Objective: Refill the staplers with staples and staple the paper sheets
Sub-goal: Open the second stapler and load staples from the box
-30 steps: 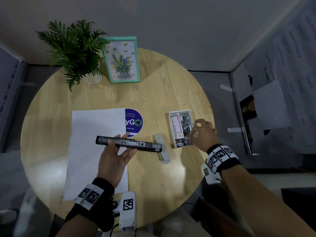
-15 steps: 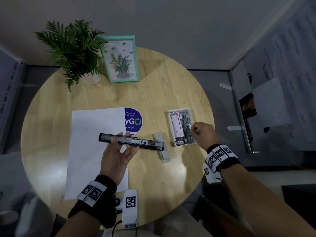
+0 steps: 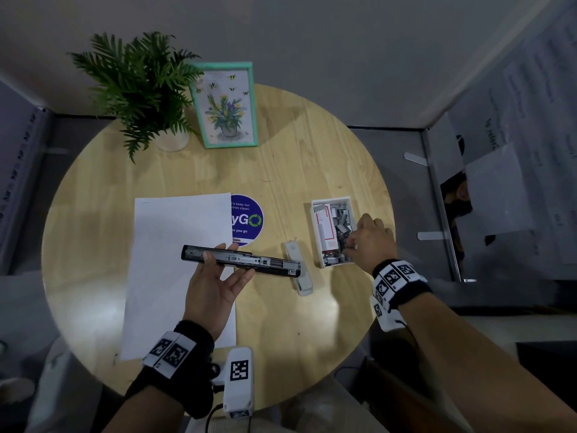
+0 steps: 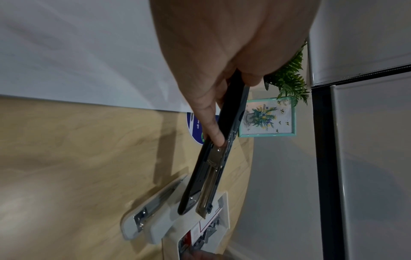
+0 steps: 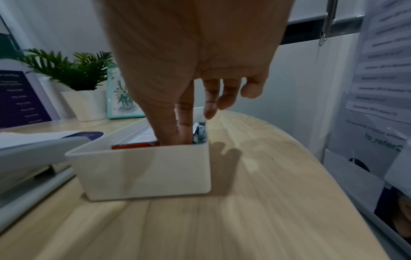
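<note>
staples (image 3: 342, 226) lie loose in a white plastic box (image 3: 316, 232) near the round wooden table's (image 3: 312, 157) right edge, beside a red-and-white staple carton (image 3: 326, 228). the right hand (image 3: 371, 242) reaches into the box; the head view shows only its back, while the right wrist view shows thumb and forefinger (image 5: 185, 123) dipped below the rim and the other fingers spread loose above. whether they pinch any staples is hidden by the box wall (image 5: 144, 168).

the left hand (image 3: 215, 282) holds a black stapler (image 3: 240, 260) above the table's middle, thumb on top and fingers underneath. the left wrist view shows what the head view barely does: the stapler is swung open, its metal magazine (image 4: 211, 183) exposed. the hand itself fills much of that frame, blurred.

a grey stapler (image 3: 298, 268) lies on the table between the black one's tip and the box. white paper sheets (image 3: 175, 251) lie left of the middle, partly covering a round blue sticker (image 3: 248, 220). a potted fern (image 3: 140, 85) and a framed flower picture (image 3: 226, 104) stand at the far edge.
</note>
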A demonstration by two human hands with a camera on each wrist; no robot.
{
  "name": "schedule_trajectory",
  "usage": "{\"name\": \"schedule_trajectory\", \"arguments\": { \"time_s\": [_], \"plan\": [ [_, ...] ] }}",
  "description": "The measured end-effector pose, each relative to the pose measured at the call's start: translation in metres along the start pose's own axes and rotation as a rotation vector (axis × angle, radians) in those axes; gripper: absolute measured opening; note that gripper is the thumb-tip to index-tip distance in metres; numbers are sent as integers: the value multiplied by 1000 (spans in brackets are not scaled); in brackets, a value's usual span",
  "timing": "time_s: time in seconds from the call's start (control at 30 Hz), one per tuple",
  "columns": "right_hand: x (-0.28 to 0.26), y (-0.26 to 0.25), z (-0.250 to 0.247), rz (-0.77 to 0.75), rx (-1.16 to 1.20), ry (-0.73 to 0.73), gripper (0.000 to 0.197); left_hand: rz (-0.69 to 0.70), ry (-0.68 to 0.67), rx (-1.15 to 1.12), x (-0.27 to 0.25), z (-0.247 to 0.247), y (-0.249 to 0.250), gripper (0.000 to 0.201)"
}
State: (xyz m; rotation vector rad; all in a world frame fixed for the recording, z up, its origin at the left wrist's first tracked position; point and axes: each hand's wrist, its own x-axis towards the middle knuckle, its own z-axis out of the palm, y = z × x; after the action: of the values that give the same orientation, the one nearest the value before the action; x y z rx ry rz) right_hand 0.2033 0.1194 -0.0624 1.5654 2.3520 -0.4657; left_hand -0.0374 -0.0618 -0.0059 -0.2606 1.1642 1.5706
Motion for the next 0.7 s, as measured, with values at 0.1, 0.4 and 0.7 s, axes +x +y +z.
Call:
{"name": "schedule_trajectory", "arguments": {
  "time_s": [0.1,0.4,0.7],
  "plan": [
    [3,-4,2,17,-60,-19,17,-4,-14,-3,0,3,1,32],
    [-2,5,7,24,61,84,8,-2,-29,-25,-1,6,8,34],
    [-8,14,5,30,50,23,8,-13,-61,-41,-1,2,8,33]
  ]
}}
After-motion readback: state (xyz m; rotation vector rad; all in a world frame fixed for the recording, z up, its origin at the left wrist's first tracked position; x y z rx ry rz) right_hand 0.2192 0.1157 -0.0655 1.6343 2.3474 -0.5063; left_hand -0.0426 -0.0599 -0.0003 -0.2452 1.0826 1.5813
